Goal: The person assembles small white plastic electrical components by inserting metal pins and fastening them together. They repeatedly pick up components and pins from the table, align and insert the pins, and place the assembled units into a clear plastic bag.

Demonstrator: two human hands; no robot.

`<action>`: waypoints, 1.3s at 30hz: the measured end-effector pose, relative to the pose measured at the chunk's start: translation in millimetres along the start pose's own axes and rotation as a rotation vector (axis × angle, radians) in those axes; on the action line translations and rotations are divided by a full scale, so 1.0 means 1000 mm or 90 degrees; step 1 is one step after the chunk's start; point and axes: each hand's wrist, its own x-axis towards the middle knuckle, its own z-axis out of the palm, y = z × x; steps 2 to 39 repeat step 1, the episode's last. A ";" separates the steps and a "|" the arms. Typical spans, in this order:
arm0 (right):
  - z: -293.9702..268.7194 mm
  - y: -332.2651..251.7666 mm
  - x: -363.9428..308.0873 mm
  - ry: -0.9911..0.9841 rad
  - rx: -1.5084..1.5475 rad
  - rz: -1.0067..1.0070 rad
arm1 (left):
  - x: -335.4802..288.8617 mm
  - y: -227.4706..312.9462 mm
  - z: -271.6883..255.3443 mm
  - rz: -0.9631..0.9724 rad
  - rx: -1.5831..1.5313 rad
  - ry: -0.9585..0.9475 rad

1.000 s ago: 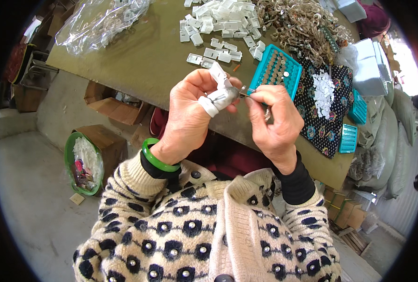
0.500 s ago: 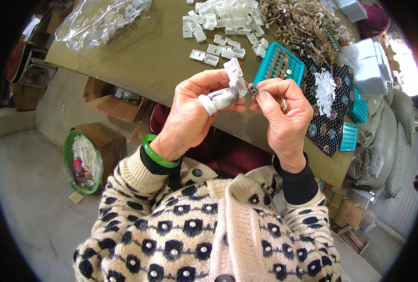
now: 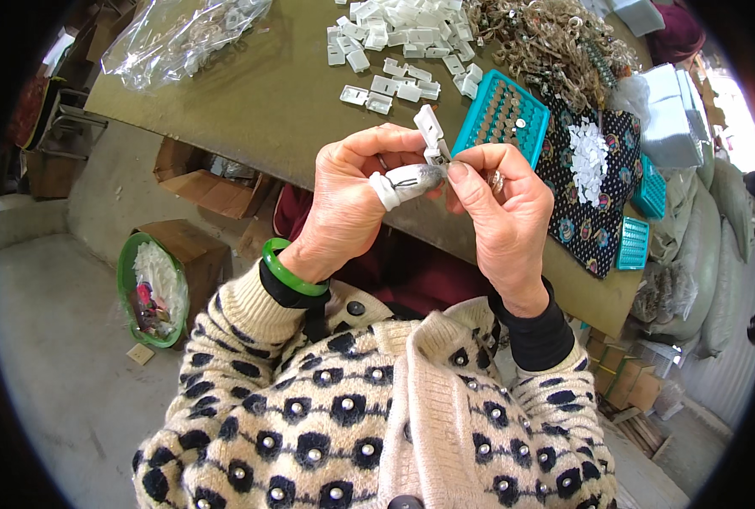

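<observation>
My left hand (image 3: 343, 191), its thumb wrapped in a grey-smudged white covering (image 3: 407, 182), holds a small white plastic hinged case (image 3: 428, 127) that stands open. My right hand (image 3: 509, 199) meets it, thumb and forefinger pinched on a small dark metal part (image 3: 446, 159) at the case's lower end. The fingertips hide most of that part, so I cannot tell whether it sits inside. A shiny, tangled-looking bit (image 3: 495, 180) shows among the curled right fingers. Both hands are above the table's near edge.
Beyond my hands lie loose white cases (image 3: 411, 30), a teal tray (image 3: 500, 119) of small round pieces and a tangled brownish heap (image 3: 556, 51). White chips (image 3: 588, 161) rest on patterned dark cloth (image 3: 564, 225). A clear bag (image 3: 182, 42) lies far left; a green basin (image 3: 125, 276) stands on the floor.
My right hand has moved left, bringing the metal part from just beside the white case up against it. The case has turned slightly in my left hand.
</observation>
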 end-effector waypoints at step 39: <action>0.002 -0.002 -0.001 -0.001 -0.024 -0.026 | 0.000 -0.002 0.003 0.019 -0.001 0.006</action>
